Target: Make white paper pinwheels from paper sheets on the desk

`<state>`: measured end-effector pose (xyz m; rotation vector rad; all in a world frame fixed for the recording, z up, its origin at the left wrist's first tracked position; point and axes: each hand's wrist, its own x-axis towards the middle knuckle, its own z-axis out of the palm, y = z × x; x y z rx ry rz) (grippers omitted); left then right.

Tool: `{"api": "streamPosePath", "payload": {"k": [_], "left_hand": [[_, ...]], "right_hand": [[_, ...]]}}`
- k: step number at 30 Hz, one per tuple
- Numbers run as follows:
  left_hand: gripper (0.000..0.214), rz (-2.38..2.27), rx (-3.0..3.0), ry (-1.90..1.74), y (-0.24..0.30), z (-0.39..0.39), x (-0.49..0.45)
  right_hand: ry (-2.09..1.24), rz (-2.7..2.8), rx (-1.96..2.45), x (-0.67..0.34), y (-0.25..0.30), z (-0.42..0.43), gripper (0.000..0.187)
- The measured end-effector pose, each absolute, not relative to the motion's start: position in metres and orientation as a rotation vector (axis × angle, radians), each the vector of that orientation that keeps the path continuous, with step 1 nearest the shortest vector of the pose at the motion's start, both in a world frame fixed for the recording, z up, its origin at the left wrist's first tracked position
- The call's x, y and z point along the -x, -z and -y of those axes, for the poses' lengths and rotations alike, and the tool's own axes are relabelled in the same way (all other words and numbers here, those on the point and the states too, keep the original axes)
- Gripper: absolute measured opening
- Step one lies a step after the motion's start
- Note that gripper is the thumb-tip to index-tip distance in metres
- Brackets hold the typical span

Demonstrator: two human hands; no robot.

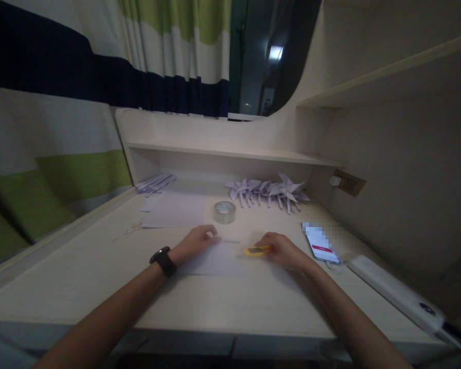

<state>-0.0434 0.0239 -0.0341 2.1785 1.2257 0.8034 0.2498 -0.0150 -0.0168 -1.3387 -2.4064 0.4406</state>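
My left hand, with a black watch on its wrist, has its fingers curled at the upper edge of a white sheet of paper lying on the desk. A thin strip shows along that edge. My right hand grips a yellow utility knife, slightly blurred, just right of the sheet; whether its blade is out I cannot tell. Beyond my hands stands a roll of clear tape.
Several paper pinwheels lie at the back, with stacked paper sheets and rolled paper sticks to the left. Small thin pieces lie nearby. A lit phone and a long white lamp-like bar are on the right.
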Motion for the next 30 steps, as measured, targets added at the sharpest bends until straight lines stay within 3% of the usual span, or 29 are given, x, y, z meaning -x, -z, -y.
{"api": "streamPosePath", "payload": {"k": [17, 30], "left_hand": [[0.025, -1.601, -2.404, -0.689, 0.0387, -0.0222, 0.0454], [0.026, -1.599, -2.429, -0.702, 0.0413, -0.0232, 0.0443]], "right_hand": [[-0.553, 2.449, 1.342, -0.2557, 0.0188, 0.0137, 0.035], [-0.622, 2.455, 1.303, -0.2557, 0.0195, 0.0140, 0.032]]}}
